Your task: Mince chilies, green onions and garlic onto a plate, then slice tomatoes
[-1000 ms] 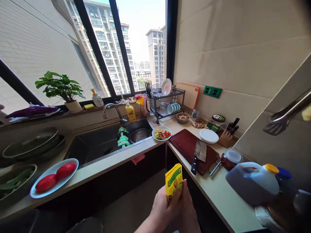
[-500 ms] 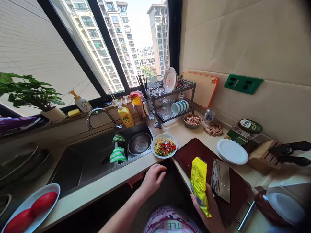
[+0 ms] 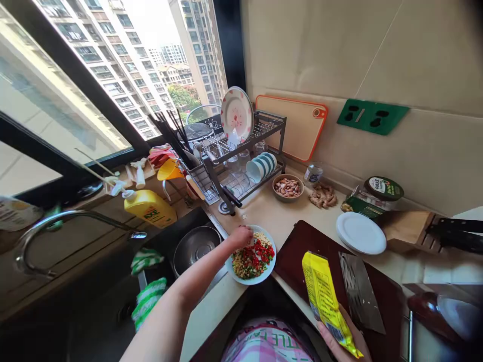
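Observation:
My left hand reaches over the far left rim of a white plate, its fingers curled together. What lies between the fingertips is hidden. The plate stands on the counter corner beside the sink and holds chopped red and green chilli with minced pale and brownish bits. At the lower right, my right hand is closed around the lower end of a yellow printed packet, held upright and tilted above the dark red cutting board. A cleaver lies flat on that board, just right of the packet.
The sink with a dark pan and green-striped cloths is at left. Behind the plate stands a dish rack. A bowl of pale pieces, ginger, white plates and a knife block line the wall.
My left hand has moved forward from the counter edge to the plate and its fingers have curled. The right hand still holds the yellow packet. The view has turned right and tilted.

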### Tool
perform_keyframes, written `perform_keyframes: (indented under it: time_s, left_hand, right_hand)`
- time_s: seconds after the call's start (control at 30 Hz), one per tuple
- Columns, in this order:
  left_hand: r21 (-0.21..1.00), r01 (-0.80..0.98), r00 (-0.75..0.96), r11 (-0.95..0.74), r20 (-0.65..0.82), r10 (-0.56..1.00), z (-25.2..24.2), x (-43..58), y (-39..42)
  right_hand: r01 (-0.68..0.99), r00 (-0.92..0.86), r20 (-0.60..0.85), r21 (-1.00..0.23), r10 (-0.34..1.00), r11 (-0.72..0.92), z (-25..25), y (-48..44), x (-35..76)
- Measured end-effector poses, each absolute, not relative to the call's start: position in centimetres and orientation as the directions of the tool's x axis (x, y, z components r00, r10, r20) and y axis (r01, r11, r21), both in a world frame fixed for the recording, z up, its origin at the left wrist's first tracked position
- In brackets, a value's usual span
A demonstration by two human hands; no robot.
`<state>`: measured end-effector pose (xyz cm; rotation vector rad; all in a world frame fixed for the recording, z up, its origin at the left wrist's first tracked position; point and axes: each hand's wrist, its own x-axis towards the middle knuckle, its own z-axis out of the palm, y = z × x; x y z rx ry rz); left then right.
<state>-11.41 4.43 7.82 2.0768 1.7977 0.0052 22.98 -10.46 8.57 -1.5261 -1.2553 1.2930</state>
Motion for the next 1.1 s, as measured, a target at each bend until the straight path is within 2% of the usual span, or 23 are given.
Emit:
perform_keyframes:
  time_s: [0.13,0.27,0.37,0.47,0.57,0.77,0.97,1.1]
  left_hand:
    - [0.32,0.93,0.275,-0.18,-0.281,0.92,7.1,-13.0,4.1]
    - [0.339,0.916,0.308,-0.215,-0.25,0.918,6.9,-13.7,3.6]
    - [0.384,0.899,0.291,-0.21,-0.168,0.942,6.9,-14.0,3.2]
    - [0.442,0.887,0.204,-0.133,-0.116,0.972,7.2,-14.6,3.1]
    - [0.44,0.896,0.141,-0.055,-0.165,0.976,7.6,-15.2,3.8]
    - [0.421,0.904,0.202,-0.072,-0.274,0.94,6.3,-13.7,5.9]
    - [0.442,0.893,0.23,-0.082,-0.294,0.927,5.3,-12.3,5.9]
    - [0.468,0.882,0.191,-0.047,-0.265,0.945,5.4,-11.9,5.8]
  right_hand:
    - [0.11,-0.037,-0.242,-0.965,0.969,-0.237,8.9,-9.3,19.8]
    - [0.024,-0.064,-0.257,-0.966,0.964,-0.256,9.0,-6.5,16.5]
    - [0.046,-0.097,-0.214,-0.977,0.972,-0.21,9.2,-3.8,14.4]
    - [0.089,-0.106,-0.149,-0.986,0.983,-0.139,9.3,-1.5,13.1]
    - [0.113,-0.085,-0.108,-0.989,0.99,-0.098,9.1,0.0,12.4]
    - [0.07,-0.059,-0.121,-0.991,0.991,-0.116,8.5,0.4,12.4]
    - [0.076,-0.047,-0.111,-0.991,0.993,-0.107,8.5,0.1,13.1]
    - [0.089,-0.082,-0.103,-0.991,0.991,-0.096,8.3,0.2,13.2]
